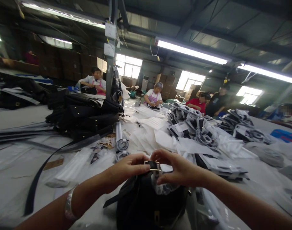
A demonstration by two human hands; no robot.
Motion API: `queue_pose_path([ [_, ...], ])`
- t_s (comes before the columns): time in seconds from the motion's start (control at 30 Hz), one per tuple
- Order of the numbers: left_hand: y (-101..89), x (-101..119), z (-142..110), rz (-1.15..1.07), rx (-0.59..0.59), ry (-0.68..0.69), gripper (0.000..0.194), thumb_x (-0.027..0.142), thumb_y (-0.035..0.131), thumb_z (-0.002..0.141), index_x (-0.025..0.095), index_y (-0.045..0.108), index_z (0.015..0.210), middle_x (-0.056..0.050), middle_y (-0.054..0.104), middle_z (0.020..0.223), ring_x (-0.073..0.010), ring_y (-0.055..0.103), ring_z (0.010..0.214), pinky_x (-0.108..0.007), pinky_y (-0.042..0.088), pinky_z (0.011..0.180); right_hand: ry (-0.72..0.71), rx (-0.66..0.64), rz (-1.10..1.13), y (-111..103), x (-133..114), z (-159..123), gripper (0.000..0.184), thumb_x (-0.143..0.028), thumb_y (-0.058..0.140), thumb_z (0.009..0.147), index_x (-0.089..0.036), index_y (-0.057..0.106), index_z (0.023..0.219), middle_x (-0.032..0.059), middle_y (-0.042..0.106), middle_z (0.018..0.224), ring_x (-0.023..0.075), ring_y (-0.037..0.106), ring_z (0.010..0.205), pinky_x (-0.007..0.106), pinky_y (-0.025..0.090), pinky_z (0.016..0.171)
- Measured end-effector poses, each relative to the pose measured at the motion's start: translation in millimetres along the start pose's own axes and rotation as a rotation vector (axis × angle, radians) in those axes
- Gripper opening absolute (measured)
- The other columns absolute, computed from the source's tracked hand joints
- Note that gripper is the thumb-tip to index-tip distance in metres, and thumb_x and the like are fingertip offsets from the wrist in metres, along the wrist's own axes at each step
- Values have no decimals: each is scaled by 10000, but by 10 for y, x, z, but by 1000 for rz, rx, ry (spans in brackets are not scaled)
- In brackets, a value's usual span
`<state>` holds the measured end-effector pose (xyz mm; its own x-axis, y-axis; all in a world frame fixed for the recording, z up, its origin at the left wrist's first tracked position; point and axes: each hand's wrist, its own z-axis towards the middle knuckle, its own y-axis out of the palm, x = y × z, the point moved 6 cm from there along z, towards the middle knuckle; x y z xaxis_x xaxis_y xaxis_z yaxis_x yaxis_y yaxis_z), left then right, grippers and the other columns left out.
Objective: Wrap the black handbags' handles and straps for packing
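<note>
A black handbag (pixel 148 201) stands in front of me, with a small gold-coloured clasp (pixel 157 216) low on its front. Above its top is a gold-coloured rectangular buckle (pixel 156 169) with dark strap material through it. My left hand (pixel 134 164) pinches the buckle's left side between thumb and fingers. Curled around the right side is my right hand (pixel 176 167), its fingers behind the buckle and its thumb on crumpled clear plastic wrap (pixel 164 189) just below. The fingertips behind the buckle are partly hidden.
Black bags (pixel 86 115) are heaped at left, near a long dark strap (pixel 38 182). White sheets (pixel 150 127) cover the middle. Wrapped pieces (pixel 189 124) pile up at right. A metal post (pixel 109 73) rises behind the bags. Several people sit or stand farther back.
</note>
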<state>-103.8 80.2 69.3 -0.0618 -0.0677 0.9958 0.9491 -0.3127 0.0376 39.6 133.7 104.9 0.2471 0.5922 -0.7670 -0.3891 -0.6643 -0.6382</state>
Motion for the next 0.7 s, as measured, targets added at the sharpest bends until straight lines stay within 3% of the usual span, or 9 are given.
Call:
queue_pose_path([
  [0.07,1,-57,-23,-154,-30,-40,223,264,699,808,178,695,1014,-31,698,971,-192,615,916,-261,431,808,68,-65,45,52,138,-52,521,-320,819,693,-209,595,1150,35,669,1108,230,616,1074,330,461,950],
  [0.2,6,-99,-72,-250,-60,-109,278,220,763,760,137,684,1014,-52,687,946,-168,600,858,-259,415,779,142,-112,128,112,285,-147,257,-329,769,739,-181,642,906,-17,639,887,185,598,907,270,458,815],
  [0.37,9,-58,-107,-218,-70,-154,308,196,780,750,150,669,1033,-19,668,896,-135,580,828,-226,397,729,208,-165,418,30,272,-237,364,-401,733,785,-176,555,1008,-36,538,813,106,492,701,197,376,593],
  [0.57,25,-82,-89,-206,-55,-163,268,176,789,723,143,675,963,-25,685,911,-145,597,846,-234,412,730,128,-60,-51,-377,-127,-248,336,-408,727,798,-197,679,1054,-18,609,811,128,525,721,208,397,617],
  [0.7,26,-81,-86,-208,-21,-178,264,173,804,696,129,689,930,-34,704,886,-142,606,822,-229,403,708,107,-35,-161,-470,-404,-222,191,-334,652,860,-192,706,977,1,688,837,153,602,769,227,452,696],
])
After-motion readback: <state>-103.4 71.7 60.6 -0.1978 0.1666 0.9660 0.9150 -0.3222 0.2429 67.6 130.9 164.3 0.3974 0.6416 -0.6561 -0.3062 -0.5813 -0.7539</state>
